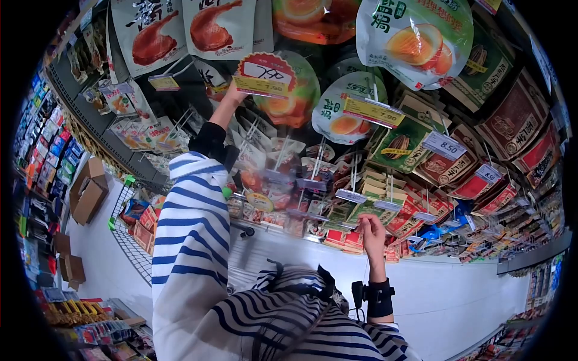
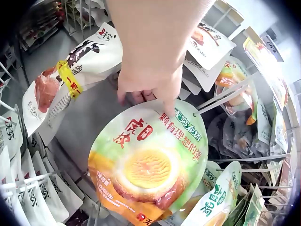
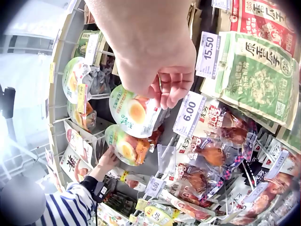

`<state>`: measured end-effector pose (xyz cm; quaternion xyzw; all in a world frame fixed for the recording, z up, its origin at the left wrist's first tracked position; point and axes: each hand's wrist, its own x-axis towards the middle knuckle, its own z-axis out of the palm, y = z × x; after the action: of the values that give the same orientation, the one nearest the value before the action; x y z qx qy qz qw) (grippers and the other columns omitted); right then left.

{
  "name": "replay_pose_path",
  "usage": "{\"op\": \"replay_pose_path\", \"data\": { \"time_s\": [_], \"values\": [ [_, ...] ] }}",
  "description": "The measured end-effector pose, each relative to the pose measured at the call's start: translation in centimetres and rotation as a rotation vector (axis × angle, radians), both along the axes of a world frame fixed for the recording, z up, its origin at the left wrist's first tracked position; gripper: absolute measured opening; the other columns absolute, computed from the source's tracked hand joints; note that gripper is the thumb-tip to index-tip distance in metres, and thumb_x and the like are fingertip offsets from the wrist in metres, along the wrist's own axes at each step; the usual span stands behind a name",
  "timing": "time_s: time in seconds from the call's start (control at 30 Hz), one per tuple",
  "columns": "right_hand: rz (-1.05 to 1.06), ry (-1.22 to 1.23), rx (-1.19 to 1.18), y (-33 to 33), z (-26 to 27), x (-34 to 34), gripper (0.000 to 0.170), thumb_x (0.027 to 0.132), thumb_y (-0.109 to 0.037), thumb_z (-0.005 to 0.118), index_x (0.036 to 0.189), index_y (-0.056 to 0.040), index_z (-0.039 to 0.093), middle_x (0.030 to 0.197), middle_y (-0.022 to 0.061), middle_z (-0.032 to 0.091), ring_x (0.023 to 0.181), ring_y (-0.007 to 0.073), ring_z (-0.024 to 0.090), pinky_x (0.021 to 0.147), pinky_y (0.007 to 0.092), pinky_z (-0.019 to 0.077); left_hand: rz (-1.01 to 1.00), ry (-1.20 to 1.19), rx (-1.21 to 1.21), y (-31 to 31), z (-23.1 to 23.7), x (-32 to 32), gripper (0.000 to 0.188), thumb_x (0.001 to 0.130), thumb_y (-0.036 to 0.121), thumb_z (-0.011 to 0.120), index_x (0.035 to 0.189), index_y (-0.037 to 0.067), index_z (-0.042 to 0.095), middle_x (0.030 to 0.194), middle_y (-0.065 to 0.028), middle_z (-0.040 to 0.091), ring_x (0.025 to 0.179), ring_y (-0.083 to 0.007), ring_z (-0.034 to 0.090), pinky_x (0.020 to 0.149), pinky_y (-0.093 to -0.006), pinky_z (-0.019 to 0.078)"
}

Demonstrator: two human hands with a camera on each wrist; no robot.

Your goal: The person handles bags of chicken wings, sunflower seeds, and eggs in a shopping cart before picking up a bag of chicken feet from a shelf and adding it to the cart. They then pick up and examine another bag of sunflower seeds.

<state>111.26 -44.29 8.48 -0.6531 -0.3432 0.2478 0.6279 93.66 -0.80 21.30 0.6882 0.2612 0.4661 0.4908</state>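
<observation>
My left hand point(image 1: 236, 94) pinches the upper edge of a rounded pouch of braised eggs point(image 2: 149, 162), green and orange with a halved egg printed on it. The left wrist view shows the thumb on the pouch's front, with the other fingers partly hidden behind its edge. In the head view a red and yellow price sign point(image 1: 265, 75) covers part of this pouch. My right hand point(image 1: 371, 233) is raised in front of the lower racks, fingers loosely curled and holding nothing; in the right wrist view it overlaps another egg pouch point(image 3: 129, 113).
White pouches with a chicken leg picture point(image 1: 214, 30) hang at upper left. Green and red seed bags point(image 1: 406, 141) hang on hooks to the right, with price tags point(image 1: 442, 145) sticking out. A wire cart point(image 1: 129, 240) and an opened cardboard box point(image 1: 89, 191) stand at left.
</observation>
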Motion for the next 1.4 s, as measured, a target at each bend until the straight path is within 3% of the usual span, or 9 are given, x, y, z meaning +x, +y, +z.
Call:
{"op": "replay_pose_path", "data": {
  "time_s": [0.2,0.37,0.5,0.6,0.77,0.97,1.13,1.17,1.4],
  "values": [
    [0.019,0.02,-0.024,0.7,0.3,0.4,0.014,0.084,-0.01,0.046,0.089,-0.0016,0.055,0.076,0.001,0.054,0.063,0.0068,0.047,0.058,0.0189,0.0388,0.008,0.039,0.085,-2.2,0.8,0.0,0.022,0.073,0.002,0.057,0.094,0.001,0.052,0.088,-0.0056,0.057,0.075,-0.0136,0.051,0.066,-0.0255,0.0429],
    [0.038,-0.018,0.007,0.3,0.4,0.0,0.013,0.084,-0.009,0.045,0.089,-0.0018,0.055,0.078,0.0018,0.054,0.064,0.0074,0.048,0.059,0.0191,0.0391,0.04,0.002,0.006,-4.5,2.5,-1.4,0.023,0.074,-0.003,0.049,0.096,-0.001,0.05,0.093,-0.0064,0.056,0.084,-0.012,0.052,0.071,-0.0245,0.0418],
    [0.07,-0.014,0.016,0.5,0.8,-0.6,0.013,0.085,-0.008,0.044,0.09,-0.001,0.054,0.076,0.0016,0.052,0.064,0.0064,0.047,0.058,0.0177,0.0377,-0.157,-0.159,0.041,-6.1,2.5,-3.3,0.03,0.076,-0.004,0.049,0.105,0.0,0.045,0.093,-0.006,0.058,0.082,-0.0132,0.055,0.07,-0.0242,0.0439],
    [0.13,0.012,-0.006,1.0,1.3,-1.3,0.013,0.085,-0.009,0.045,0.09,-0.0005,0.053,0.078,0.0022,0.054,0.066,0.0065,0.048,0.059,0.0177,0.0379,-0.357,-0.259,-0.109,-7.5,2.5,-4.4,0.03,0.078,0.001,0.052,0.106,0.001,0.045,0.096,-0.0064,0.057,0.082,-0.0112,0.055,0.072,-0.0225,0.0439],
    [0.293,0.036,-0.036,3.1,2.9,-2.7,0.014,0.084,-0.012,0.047,0.091,-0.0012,0.053,0.084,0.003,0.055,0.075,0.0094,0.053,0.068,0.0217,0.0426,-0.409,-0.351,-0.267,-9.1,2.1,-4.2,0.031,0.079,0.007,0.054,0.107,0.001,0.045,0.1,-0.0064,0.056,0.087,-0.0107,0.054,0.076,-0.0224,0.0425],
    [0.446,0.096,0.032,5.0,4.5,-3.7,0.017,0.083,-0.011,0.048,0.096,-0.0012,0.051,0.09,0.0037,0.055,0.083,0.0103,0.052,0.074,0.0235,0.0417,-0.416,-0.191,-0.355,-10.4,-0.6,-5.6,0.013,0.079,0.007,0.054,0.09,0.002,0.049,0.084,-0.0048,0.058,0.073,-0.0082,0.056,0.067,-0.0216,0.0455],
    [0.512,0.088,0.096,6.4,4.4,-4.6,0.043,0.079,-0.012,0.055,0.117,-0.0026,0.036,0.113,0.0079,0.044,0.105,0.0153,0.043,0.088,0.0286,0.0351,-0.374,-0.054,-0.418,-15.6,-2.1,-5.2,0.009,0.078,0.005,0.055,0.081,0.004,0.047,0.077,-0.0041,0.058,0.065,-0.0073,0.055,0.06,-0.0201,0.0458],
    [0.525,0.144,0.12,6.5,4.0,-4.5,0.056,0.075,-0.012,0.06,0.122,-0.0031,0.03,0.121,0.0095,0.036,0.11,0.0177,0.039,0.092,0.0315,0.0314,-0.41,-0.093,-0.458,-16.8,-1.6,-5.1,0.009,0.078,0.005,0.055,0.082,0.004,0.046,0.077,-0.0051,0.058,0.066,-0.0084,0.056,0.06,-0.0204,0.0465],
    [0.616,0.748,0.211,4.7,5.0,-2.6,0.058,0.071,-0.012,0.063,0.119,0.0009,0.033,0.113,0.009,0.046,0.103,0.0191,0.046,0.086,0.0315,0.0387,-0.496,-0.14,-0.72,-21.5,1.5,-3.2,0.01,0.08,0.009,0.053,0.084,0.004,0.045,0.081,-0.0081,0.058,0.07,-0.011,0.057,0.063,-0.0227,0.0481]
  ]
}}
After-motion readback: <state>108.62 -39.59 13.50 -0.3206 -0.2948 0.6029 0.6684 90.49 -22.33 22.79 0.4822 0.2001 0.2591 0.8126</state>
